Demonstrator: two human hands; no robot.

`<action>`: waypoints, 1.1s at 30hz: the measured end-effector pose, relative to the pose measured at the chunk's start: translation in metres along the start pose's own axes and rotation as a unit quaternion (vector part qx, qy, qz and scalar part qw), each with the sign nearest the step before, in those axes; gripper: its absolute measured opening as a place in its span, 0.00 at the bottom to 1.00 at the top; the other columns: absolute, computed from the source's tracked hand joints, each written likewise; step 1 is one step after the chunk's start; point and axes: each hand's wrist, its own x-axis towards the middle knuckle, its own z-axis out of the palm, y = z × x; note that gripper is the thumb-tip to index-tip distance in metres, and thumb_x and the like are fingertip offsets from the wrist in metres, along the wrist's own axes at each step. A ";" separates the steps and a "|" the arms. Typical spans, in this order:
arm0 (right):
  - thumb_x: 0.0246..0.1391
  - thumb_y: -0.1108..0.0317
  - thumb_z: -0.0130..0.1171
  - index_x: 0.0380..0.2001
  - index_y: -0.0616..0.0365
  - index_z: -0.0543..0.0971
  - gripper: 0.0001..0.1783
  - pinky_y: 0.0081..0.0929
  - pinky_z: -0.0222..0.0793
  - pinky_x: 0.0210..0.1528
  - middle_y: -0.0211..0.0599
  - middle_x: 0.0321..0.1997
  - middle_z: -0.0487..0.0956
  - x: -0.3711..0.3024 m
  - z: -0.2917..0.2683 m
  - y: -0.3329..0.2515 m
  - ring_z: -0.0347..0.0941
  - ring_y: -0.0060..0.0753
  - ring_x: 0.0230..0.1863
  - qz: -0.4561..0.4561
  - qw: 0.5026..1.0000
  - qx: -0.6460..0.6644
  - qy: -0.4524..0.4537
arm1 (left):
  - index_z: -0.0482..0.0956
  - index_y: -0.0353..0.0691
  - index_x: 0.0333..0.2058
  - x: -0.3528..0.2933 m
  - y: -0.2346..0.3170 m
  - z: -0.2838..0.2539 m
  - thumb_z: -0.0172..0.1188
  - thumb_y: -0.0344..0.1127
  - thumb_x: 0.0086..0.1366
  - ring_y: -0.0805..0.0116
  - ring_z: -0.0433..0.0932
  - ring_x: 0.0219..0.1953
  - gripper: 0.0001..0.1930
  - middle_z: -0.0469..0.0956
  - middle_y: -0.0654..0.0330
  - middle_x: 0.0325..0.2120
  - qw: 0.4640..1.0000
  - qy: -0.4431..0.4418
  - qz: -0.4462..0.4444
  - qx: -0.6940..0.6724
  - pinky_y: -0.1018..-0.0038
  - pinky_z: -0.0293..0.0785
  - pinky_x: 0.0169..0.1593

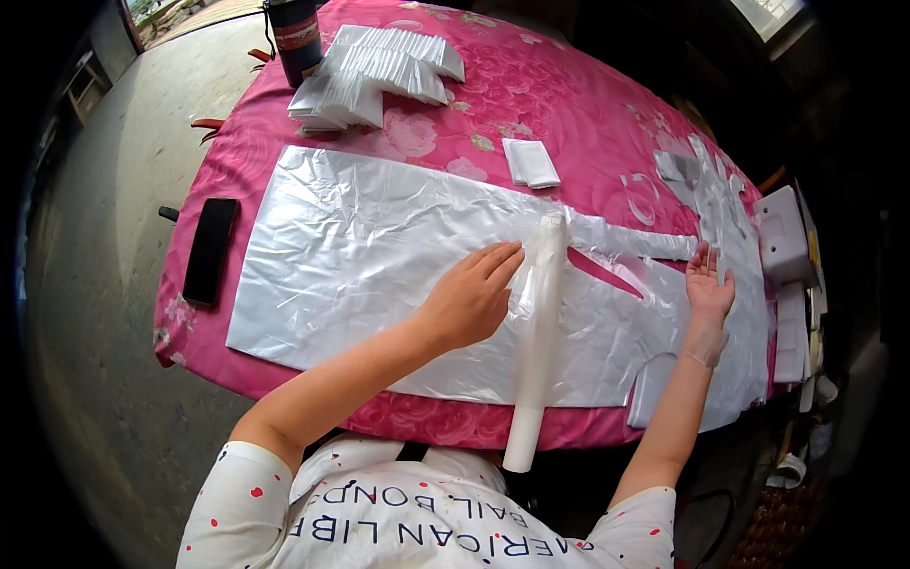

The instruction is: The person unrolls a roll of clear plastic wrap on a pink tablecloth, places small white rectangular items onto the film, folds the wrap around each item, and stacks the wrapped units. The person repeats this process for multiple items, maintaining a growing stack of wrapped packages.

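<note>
Shirt (417, 474) bears dark lettering; cup (284, 66) carries small print on a red band. Plastic sheet (332, 247) lies across surface (531, 76); roll (536, 351) rests over it, overhanging the near edge. Left hand (472, 296): beside roll, fingers straight, together. Right hand (709, 289): palm up, fingers unclosed, thumb apart, near sheet's right end.

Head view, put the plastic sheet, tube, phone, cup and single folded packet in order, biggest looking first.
1. Plastic sheet
2. Tube
3. Phone and cup: too alike to rank; the cup is farther off and cut by the picture's edge
4. Folded packet
</note>
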 end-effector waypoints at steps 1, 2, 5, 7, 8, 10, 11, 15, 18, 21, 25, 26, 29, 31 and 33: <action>0.59 0.55 0.40 0.52 0.66 0.63 0.25 0.35 0.64 0.48 0.48 0.55 0.68 0.018 -0.026 -0.021 0.67 0.42 0.54 -0.015 0.992 0.101 0.072 | 0.64 0.30 0.52 0.011 -0.005 0.007 0.54 0.26 0.53 0.53 0.63 0.56 0.26 0.65 0.50 0.53 1.000 0.003 0.006 0.002 0.64 0.62 0.58; 0.59 0.57 0.40 0.51 0.66 0.64 0.25 0.34 0.65 0.48 0.48 0.54 0.68 0.018 -0.035 -0.022 0.67 0.42 0.53 0.000 0.995 0.083 0.058 | 0.63 0.30 0.53 0.022 -0.011 0.012 0.54 0.26 0.53 0.52 0.63 0.57 0.26 0.65 0.49 0.54 1.000 0.010 0.009 0.012 0.64 0.61 0.58; 0.59 0.60 0.40 0.50 0.66 0.65 0.22 0.32 0.65 0.47 0.46 0.54 0.69 0.009 -0.056 -0.022 0.68 0.40 0.52 0.056 0.998 0.041 0.009 | 0.63 0.29 0.52 0.040 -0.026 0.028 0.53 0.29 0.56 0.52 0.63 0.56 0.24 0.64 0.47 0.54 0.998 -0.002 -0.048 0.032 0.64 0.62 0.57; 0.59 0.60 0.41 0.50 0.64 0.66 0.21 0.28 0.65 0.47 0.45 0.53 0.70 -0.016 -0.065 -0.007 0.69 0.36 0.51 0.084 0.984 -0.051 -0.151 | 0.64 0.29 0.52 0.046 -0.026 0.034 0.50 0.29 0.58 0.52 0.65 0.54 0.22 0.67 0.47 0.51 0.995 -0.049 -0.089 0.000 0.63 0.62 0.56; 0.60 0.59 0.41 0.51 0.64 0.66 0.22 0.27 0.64 0.48 0.44 0.53 0.71 -0.039 -0.062 0.012 0.69 0.34 0.51 0.078 0.970 -0.143 -0.182 | 0.65 0.29 0.51 0.044 -0.029 0.038 0.49 0.29 0.58 0.51 0.65 0.54 0.21 0.68 0.47 0.50 0.995 -0.070 -0.076 0.014 0.63 0.62 0.56; 0.61 0.56 0.42 0.52 0.61 0.67 0.23 0.24 0.63 0.49 0.39 0.52 0.72 -0.093 -0.050 0.058 0.68 0.29 0.50 0.058 0.900 -0.330 -0.279 | 0.66 0.30 0.50 0.034 -0.040 0.047 0.47 0.28 0.59 0.51 0.65 0.54 0.19 0.71 0.48 0.48 0.991 -0.112 -0.054 0.049 0.63 0.62 0.56; 0.61 0.54 0.43 0.52 0.61 0.68 0.24 0.23 0.62 0.49 0.37 0.51 0.72 -0.112 -0.055 0.072 0.68 0.29 0.50 0.045 0.848 -0.413 -0.330 | 0.67 0.30 0.49 0.034 -0.038 0.048 0.47 0.28 0.59 0.51 0.65 0.54 0.19 0.71 0.48 0.47 0.992 -0.107 -0.055 0.046 0.63 0.62 0.56; 0.56 0.49 0.49 0.51 0.62 0.69 0.29 0.31 0.59 0.56 0.44 0.54 0.69 -0.162 -0.057 0.098 0.65 0.41 0.55 -0.124 0.599 -0.618 -0.494 | 0.69 0.31 0.48 0.034 -0.036 0.052 0.47 0.26 0.58 0.51 0.64 0.55 0.18 0.72 0.50 0.46 0.993 -0.089 -0.054 0.055 0.63 0.62 0.56; 0.55 0.46 0.48 0.53 0.59 0.69 0.31 0.38 0.56 0.59 0.47 0.58 0.66 -0.166 -0.062 0.104 0.61 0.48 0.59 -0.205 0.495 -0.640 -0.551 | 0.69 0.33 0.47 0.035 -0.031 0.047 0.48 0.24 0.56 0.52 0.65 0.54 0.17 0.72 0.51 0.45 0.996 -0.040 -0.063 0.050 0.63 0.63 0.55; 0.53 0.47 0.50 0.55 0.57 0.68 0.31 0.42 0.53 0.61 0.45 0.61 0.63 -0.167 -0.057 0.104 0.56 0.49 0.62 -0.238 0.420 -0.659 -0.576 | 0.70 0.35 0.45 0.034 -0.026 0.027 0.48 0.22 0.56 0.53 0.67 0.51 0.16 0.73 0.52 0.43 0.995 0.049 -0.086 -0.011 0.64 0.64 0.53; 0.53 0.45 0.48 0.56 0.56 0.67 0.33 0.45 0.48 0.64 0.43 0.63 0.60 -0.170 -0.050 0.118 0.51 0.49 0.65 -0.246 0.385 -0.651 -0.606 | 0.72 0.38 0.44 0.014 -0.023 -0.019 0.49 0.23 0.57 0.54 0.69 0.47 0.15 0.73 0.53 0.42 0.988 0.087 -0.119 -0.048 0.67 0.65 0.51; 0.53 0.44 0.47 0.56 0.56 0.66 0.34 0.45 0.46 0.64 0.43 0.64 0.60 -0.172 -0.046 0.125 0.50 0.49 0.66 -0.253 0.376 -0.648 -0.612 | 0.72 0.38 0.44 0.007 -0.026 -0.030 0.49 0.23 0.57 0.55 0.70 0.47 0.15 0.73 0.53 0.42 0.988 0.088 -0.120 -0.042 0.67 0.66 0.50; 0.53 0.40 0.42 0.55 0.58 0.67 0.37 0.44 0.40 0.67 0.42 0.63 0.61 -0.189 -0.027 0.163 0.45 0.46 0.68 -0.271 0.340 -0.638 -0.635 | 0.72 0.39 0.46 -0.018 -0.036 -0.062 0.49 0.23 0.58 0.58 0.71 0.47 0.16 0.73 0.54 0.44 0.984 0.085 -0.153 -0.027 0.69 0.67 0.49; 0.54 0.41 0.42 0.54 0.60 0.68 0.35 0.44 0.40 0.67 0.42 0.61 0.64 -0.212 -0.001 0.195 0.47 0.45 0.68 -0.264 0.293 -0.608 -0.689 | 0.71 0.38 0.47 -0.038 -0.042 -0.083 0.48 0.23 0.59 0.61 0.71 0.49 0.16 0.73 0.56 0.46 0.976 0.080 -0.198 -0.035 0.70 0.67 0.50; 0.56 0.43 0.42 0.52 0.62 0.69 0.33 0.42 0.45 0.65 0.44 0.58 0.67 -0.244 0.022 0.224 0.49 0.45 0.67 -0.191 0.323 -0.509 -0.774 | 0.70 0.37 0.48 -0.059 -0.045 -0.101 0.49 0.24 0.59 0.62 0.71 0.50 0.16 0.73 0.56 0.46 0.968 0.089 -0.230 -0.055 0.70 0.67 0.50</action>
